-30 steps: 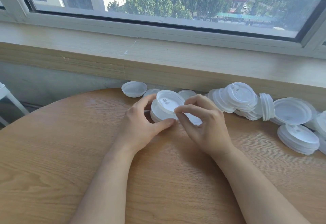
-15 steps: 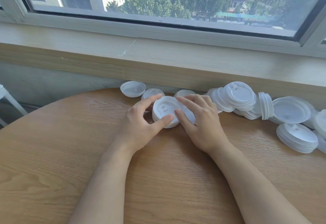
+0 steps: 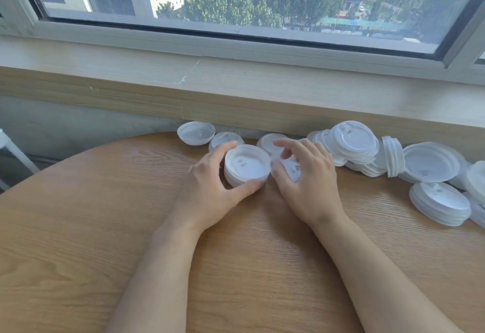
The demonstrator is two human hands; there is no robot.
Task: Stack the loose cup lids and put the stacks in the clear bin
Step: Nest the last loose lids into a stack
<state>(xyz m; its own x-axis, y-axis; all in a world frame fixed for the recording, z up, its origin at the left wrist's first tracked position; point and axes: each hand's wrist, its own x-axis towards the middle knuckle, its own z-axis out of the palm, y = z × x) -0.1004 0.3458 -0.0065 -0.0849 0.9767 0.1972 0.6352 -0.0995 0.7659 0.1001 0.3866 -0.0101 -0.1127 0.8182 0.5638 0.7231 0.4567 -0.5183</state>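
A short stack of white cup lids (image 3: 246,167) stands on the round wooden table (image 3: 78,227) near its far edge. My left hand (image 3: 210,188) grips the stack, with the thumb at its near side and the fingers round its left and back. Just to the right lies a single loose lid (image 3: 291,169). My right hand (image 3: 307,183) arches over it, thumb by its left edge and fingers lifted and blurred above it. The clear bin is out of view.
Loose lids (image 3: 195,133) lie behind the hands against the wall under the window sill (image 3: 236,83). To the right lie a leaning pile (image 3: 351,143), a stack on its edge (image 3: 392,159), a flat lid (image 3: 430,162) and a low stack (image 3: 441,201).
The stack has come down from a tilt to sit flat on the table. My right hand has left it and shifted right over the loose lid beside it.
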